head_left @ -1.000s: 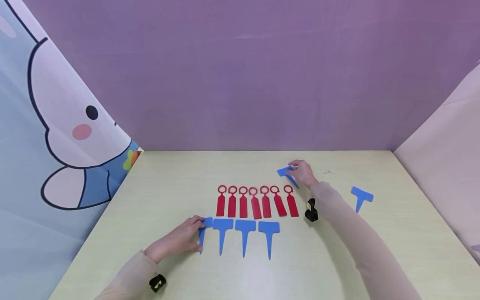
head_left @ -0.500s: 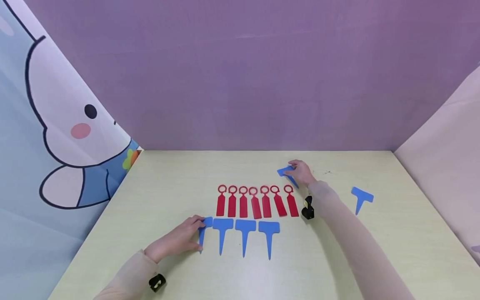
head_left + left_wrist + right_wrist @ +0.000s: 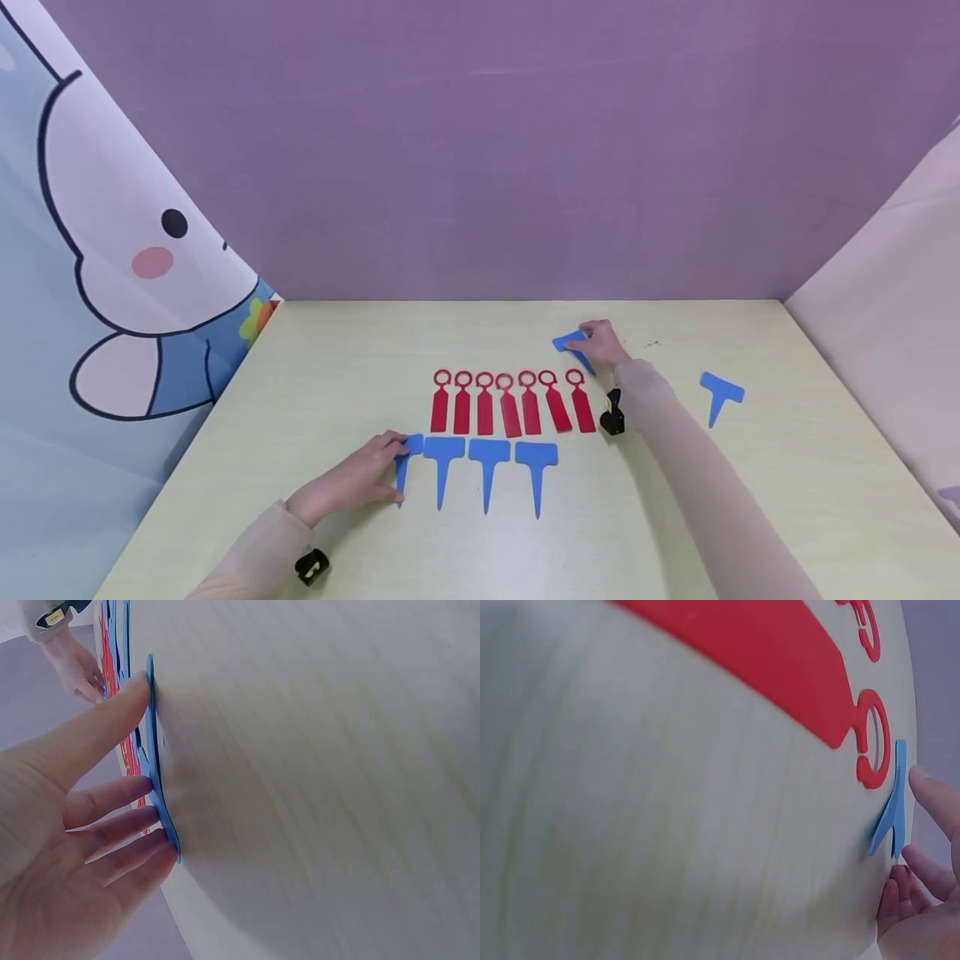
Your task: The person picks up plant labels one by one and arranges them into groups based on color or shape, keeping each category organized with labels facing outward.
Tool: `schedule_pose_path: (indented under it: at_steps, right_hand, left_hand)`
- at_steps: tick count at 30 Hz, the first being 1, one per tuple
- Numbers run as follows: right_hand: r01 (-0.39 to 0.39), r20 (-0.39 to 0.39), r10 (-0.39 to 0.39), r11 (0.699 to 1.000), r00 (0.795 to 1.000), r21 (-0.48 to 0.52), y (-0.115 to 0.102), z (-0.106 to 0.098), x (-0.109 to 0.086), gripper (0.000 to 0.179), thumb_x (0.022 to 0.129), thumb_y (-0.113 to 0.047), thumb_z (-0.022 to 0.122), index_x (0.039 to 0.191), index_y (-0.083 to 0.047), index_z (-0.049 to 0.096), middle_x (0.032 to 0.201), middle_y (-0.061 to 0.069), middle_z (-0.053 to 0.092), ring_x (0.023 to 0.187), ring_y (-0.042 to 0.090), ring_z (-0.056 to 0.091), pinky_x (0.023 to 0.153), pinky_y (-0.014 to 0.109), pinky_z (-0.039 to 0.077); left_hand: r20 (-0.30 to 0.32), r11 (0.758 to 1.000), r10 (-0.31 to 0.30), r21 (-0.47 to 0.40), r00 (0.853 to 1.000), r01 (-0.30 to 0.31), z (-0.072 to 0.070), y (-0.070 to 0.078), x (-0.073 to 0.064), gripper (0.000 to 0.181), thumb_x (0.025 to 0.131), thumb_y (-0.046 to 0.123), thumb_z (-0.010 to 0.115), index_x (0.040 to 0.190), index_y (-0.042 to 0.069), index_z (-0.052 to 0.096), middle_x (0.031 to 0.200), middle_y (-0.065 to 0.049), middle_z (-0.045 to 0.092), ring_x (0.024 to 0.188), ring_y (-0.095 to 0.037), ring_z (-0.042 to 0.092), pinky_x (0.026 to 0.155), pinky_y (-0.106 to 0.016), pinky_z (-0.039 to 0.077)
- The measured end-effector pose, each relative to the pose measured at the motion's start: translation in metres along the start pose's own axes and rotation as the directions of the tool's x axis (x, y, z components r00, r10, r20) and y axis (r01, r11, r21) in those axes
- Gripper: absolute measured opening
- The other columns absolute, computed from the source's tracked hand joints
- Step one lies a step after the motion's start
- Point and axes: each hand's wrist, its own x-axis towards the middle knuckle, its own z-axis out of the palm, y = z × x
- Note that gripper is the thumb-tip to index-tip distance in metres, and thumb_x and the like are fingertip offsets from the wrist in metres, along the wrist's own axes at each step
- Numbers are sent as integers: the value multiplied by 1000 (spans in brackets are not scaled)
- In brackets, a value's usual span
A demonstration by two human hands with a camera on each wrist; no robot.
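In the head view my left hand (image 3: pixel 365 473) holds a flat blue T-shaped plant label (image 3: pixel 402 467) at the left end of a row. Its thumb is at the pointed tip and its fingertips are at the wide head, as the left wrist view shows along the label's edge (image 3: pixel 155 765). Farther back, my right hand (image 3: pixel 603 343) has thumb and forefinger at the head of another blue plant label (image 3: pixel 564 341), lying slanted on the table. Part of that head is hidden under the fingers. Three more blue plant labels (image 3: pixel 490 451) continue the left hand's row.
Several red ring-topped tags (image 3: pixel 485 412) lie side by side behind the blue row. One lone blue plant label (image 3: pixel 722 389) rests at the right of the pale table (image 3: pixel 337 350). A purple wall (image 3: pixel 480 167) rises behind, with a cartoon-printed cloth (image 3: pixel 112 275) at left.
My right forearm and wrist have shifted slightly left while its fingers stay at the same label. The left hand and the rows remain in place; the head view has turned a little.
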Motion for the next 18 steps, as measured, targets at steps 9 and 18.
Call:
schedule_pose_path:
  at_steps: [9,18]
  right_hand:
    - [-28,-24,27,999,999,-47,-3,2,-1,60,82,-23,63,125,11,38,127,28,30,114,38,37,96,46,35]
    - [-36,-52,31,995,998,-97,-3,7,1,59,80,-24,65,122,10,41,125,28,30,111,37,38,95,45,36]
  left_hand:
    - [-5,1000,9,5,1000,-9,0,-1,0,62,69,26,75,115,-8,50,122,-19,44,110,-32,45,91,-40,41]
    - [-12,1000,7,9,1000,-7,0,0,-1,63,68,26,75,114,-9,51,121,-20,45,109,-32,46,90,-40,42]
